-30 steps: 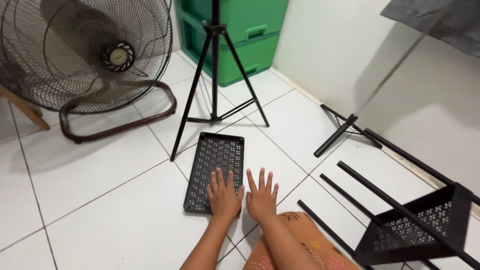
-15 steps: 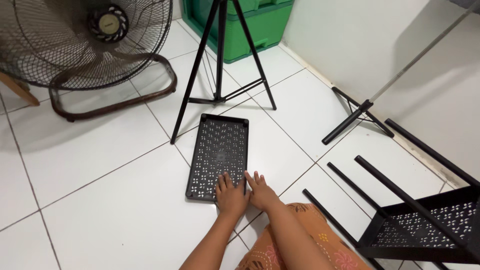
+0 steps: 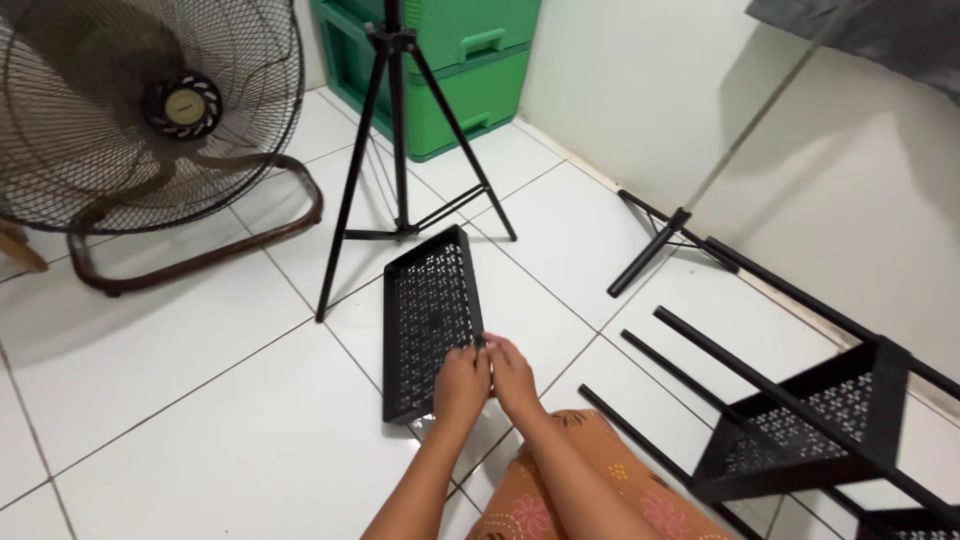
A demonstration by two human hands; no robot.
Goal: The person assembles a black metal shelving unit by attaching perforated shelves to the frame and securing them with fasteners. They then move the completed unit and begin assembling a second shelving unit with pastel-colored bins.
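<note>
- The fan (image 3: 150, 120) stands at upper left; the tripod (image 3: 400, 150) stands at top centre.
- The black perforated tray (image 3: 430, 320) lies at frame centre. Half a second ago it was flat on the tiles; now its right long edge is raised, so it tilts leftward.
- Its long axis runs from lower centre up toward the tripod.
- The left hand (image 3: 462, 385) and right hand (image 3: 512, 375), earlier spread flat, now grasp the tray's near right rim.
- The shelf frame (image 3: 800, 420) lies at lower right.
</note>
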